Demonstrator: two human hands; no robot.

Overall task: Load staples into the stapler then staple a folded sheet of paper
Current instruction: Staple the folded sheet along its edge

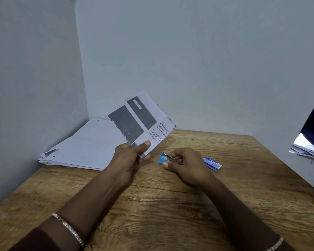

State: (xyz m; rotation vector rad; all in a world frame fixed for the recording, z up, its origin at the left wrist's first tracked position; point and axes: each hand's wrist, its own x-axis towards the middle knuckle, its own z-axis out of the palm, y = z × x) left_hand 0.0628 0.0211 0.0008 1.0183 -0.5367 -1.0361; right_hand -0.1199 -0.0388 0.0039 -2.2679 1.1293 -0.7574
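Wooden table [170, 214]: stapler [164, 158] in right hand [187, 167], folded sheet [141, 122] in left hand [130, 156].

Wood-grain table [170, 214] set into a wall corner. Resting directly on it: stack of white paper sheets [83, 147] at far left corner; small blue-and-white staple box [212, 164] toward right.
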